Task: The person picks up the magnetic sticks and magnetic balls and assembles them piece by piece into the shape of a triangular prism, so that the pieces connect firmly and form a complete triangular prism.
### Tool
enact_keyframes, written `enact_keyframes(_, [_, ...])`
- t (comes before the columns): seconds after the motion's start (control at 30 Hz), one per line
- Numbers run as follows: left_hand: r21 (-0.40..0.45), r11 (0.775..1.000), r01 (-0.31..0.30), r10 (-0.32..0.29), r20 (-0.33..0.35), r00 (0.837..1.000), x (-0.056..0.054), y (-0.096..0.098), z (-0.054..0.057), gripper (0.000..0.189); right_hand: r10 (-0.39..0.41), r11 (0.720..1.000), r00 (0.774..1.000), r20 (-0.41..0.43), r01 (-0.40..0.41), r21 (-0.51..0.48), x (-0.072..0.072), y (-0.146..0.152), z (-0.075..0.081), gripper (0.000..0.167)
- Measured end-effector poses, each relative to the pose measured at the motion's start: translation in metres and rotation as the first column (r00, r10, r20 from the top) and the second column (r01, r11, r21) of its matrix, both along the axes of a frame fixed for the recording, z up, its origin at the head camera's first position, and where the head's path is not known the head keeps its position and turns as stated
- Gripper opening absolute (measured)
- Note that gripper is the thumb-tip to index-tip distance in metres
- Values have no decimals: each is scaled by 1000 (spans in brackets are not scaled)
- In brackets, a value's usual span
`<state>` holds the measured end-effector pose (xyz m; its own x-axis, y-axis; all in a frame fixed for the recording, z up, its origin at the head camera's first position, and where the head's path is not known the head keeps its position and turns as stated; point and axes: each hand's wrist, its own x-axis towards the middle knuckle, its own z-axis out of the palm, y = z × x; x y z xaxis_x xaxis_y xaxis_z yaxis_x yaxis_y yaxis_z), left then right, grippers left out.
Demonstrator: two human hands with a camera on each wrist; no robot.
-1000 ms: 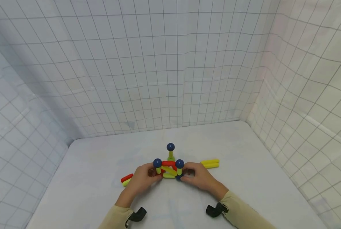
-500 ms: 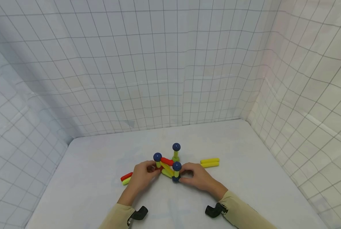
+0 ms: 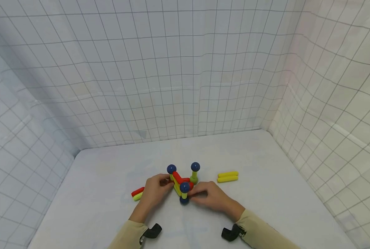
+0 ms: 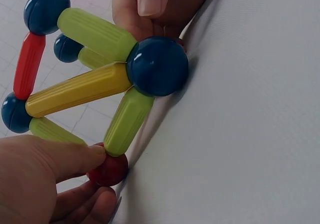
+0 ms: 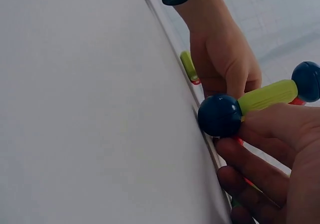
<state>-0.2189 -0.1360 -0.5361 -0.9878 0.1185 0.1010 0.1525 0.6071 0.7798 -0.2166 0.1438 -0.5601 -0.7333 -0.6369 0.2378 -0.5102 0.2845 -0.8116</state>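
Observation:
A toy frame of balls and rods (image 3: 177, 177) stands on the white table between both hands. Three blue balls top its light green posts, and red and yellow rods link some of them. My left hand (image 3: 155, 190) pinches the red ball (image 4: 107, 170) at the frame's left base corner, thumb on top. On the near side, my right hand (image 3: 212, 197) holds the lower blue ball (image 5: 220, 115) and the foot of its green rod (image 5: 267, 95) between thumb and fingers. A green base ball (image 3: 194, 180) sits under the far right post. Part of the base is hidden by the fingers.
Two yellow rods (image 3: 227, 176) lie side by side to the right. A red rod (image 3: 137, 192) and a light green rod (image 3: 138, 196) lie left of the left hand. Grid-patterned white sheeting (image 3: 185, 86) rises behind and beside the table.
The frame has turned clockwise as seen from above. Its right front corner came left and nearer with my right hand, while the far post moved right. My left hand has hardly moved.

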Motion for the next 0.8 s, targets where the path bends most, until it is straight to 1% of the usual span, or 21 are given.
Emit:
enact_keyframes(0.1, [3,1000,-12,12,-5,1000,0,0,-1,33,18,1000,1000,0,-18,-12,2,-3,0,23])
enact_keyframes(0.23, [13,1000,-20,20,-1,1000,-1,0,-1,32,19,1000,1000,-7,-19,-13,5,-5,1,24])
enact_keyframes(0.3, [21,999,-28,28,10,1000,-2,0,-2,32,31,999,999,-9,-31,-11,5,-6,2,25])
enact_keyframes(0.43, [37,999,-35,34,20,999,-5,0,-3,30,61,998,998,-25,-61,5,7,-9,2,26])
enact_keyframes(0.6, [56,996,-65,63,41,997,-7,0,-3,26,80,996,996,-48,-78,44,11,-15,4,29])
enact_keyframes(0.7, [63,994,-86,83,55,995,-7,1,-3,25,93,994,995,-24,-91,67,15,-19,7,34])
enact_keyframes(0.8, [89,990,-106,100,73,992,-8,2,-3,26,97,991,995,7,-97,92,19,-23,9,38])
